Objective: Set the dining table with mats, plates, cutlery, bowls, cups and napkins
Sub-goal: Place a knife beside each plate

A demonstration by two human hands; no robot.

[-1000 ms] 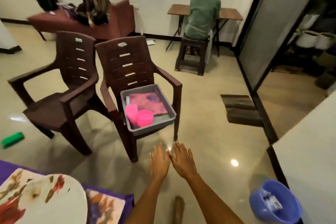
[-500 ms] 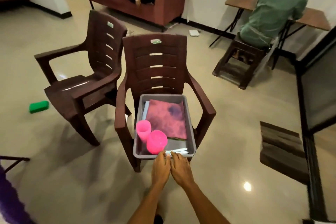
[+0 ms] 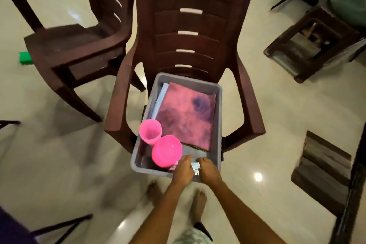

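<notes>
Dim warm indoor light, ceiling-lamp glare spots on the glossy floor (image 3: 258,176), soft motion blur, wide-angle bending at edges

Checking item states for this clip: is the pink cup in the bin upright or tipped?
Upright. The pink cup stands in the grey bin, round mouth facing up, beside the pink bowl.

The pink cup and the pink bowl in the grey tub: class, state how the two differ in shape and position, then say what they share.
The pink cup is taller and narrower; the pink bowl is wider and rounder. The cup stands by the grey tub's left wall, farther from the hands; the bowl sits nearer, just beside the left hand. Both are glossy bright pink, open side up, inside the same tub.
</notes>
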